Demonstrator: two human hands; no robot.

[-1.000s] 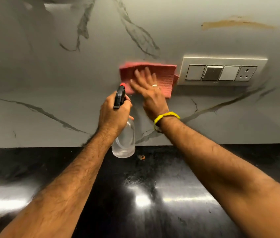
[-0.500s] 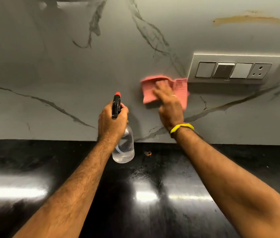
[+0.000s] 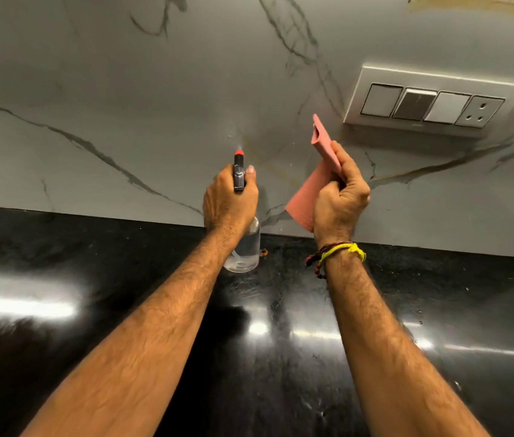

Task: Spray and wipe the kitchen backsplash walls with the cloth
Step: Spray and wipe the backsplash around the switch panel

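Observation:
My left hand [image 3: 228,201] grips a clear spray bottle [image 3: 244,250] with a black head and red nozzle, aimed at the grey marble-veined backsplash [image 3: 123,105]. A faint mist and a few droplets show on the wall just above the nozzle. My right hand [image 3: 339,200] holds a folded pink cloth [image 3: 307,197] off the wall, to the right of the bottle. The cloth sticks up above my fingers and hangs below my palm.
A white switch plate [image 3: 432,104] with three switches and a socket sits on the wall at the upper right. A brownish streak [image 3: 469,3] marks the wall at the top right. The glossy black countertop [image 3: 91,279] runs below, with a small orange speck [image 3: 263,252] near the bottle.
My right hand has lifted the cloth off the wall, pulled it down and back, and bunched it in its fingers. My left hand keeps the bottle pointed at the wall, where mist now shows.

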